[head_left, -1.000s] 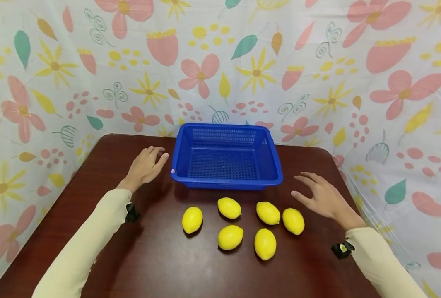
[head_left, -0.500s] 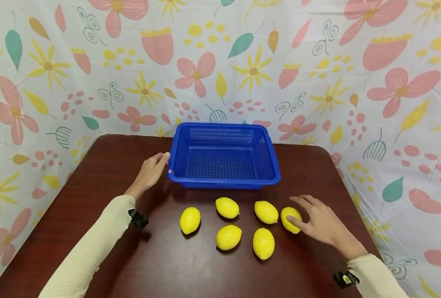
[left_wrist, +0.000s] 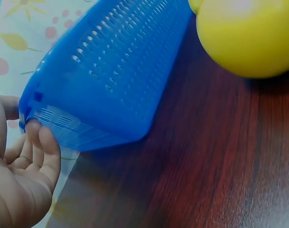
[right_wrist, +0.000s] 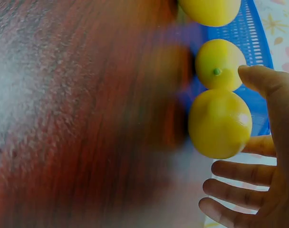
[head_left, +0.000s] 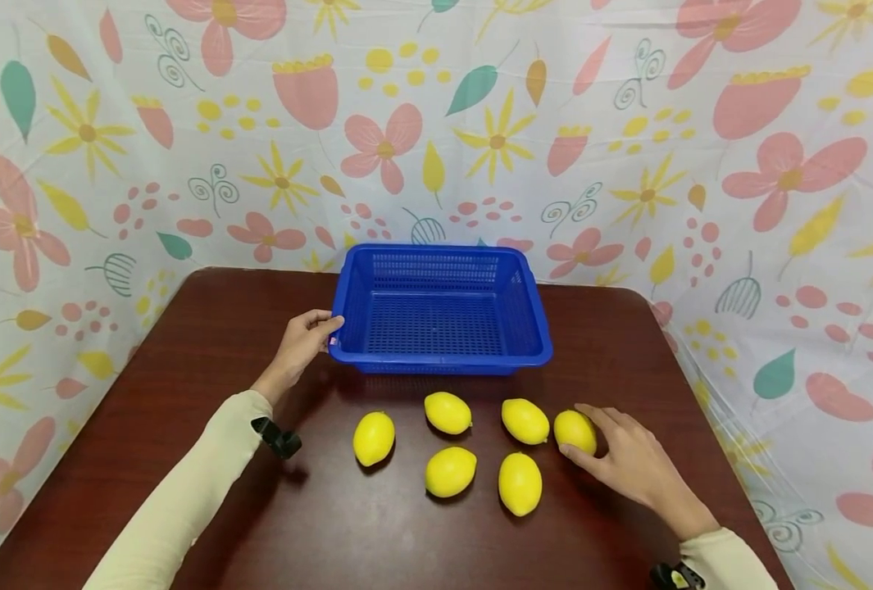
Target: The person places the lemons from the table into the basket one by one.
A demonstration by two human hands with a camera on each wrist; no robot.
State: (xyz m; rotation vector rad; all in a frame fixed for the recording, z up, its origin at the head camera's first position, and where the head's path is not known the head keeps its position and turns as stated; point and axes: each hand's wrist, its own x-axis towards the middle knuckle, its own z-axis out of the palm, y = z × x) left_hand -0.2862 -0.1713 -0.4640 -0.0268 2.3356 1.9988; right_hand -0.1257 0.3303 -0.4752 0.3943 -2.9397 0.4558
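I have my right hand curled round the rightmost lemon, thumb on its near side and fingers on the far side, at the right end of the six lying on the table in front of the blue basket. I judge the lemon light and firm, its smooth rounded skin apt to roll or slip, so I want the grip across its thick middle. My left hand pinches the basket's near left corner; the thin perforated plastic looks light and likely to slide
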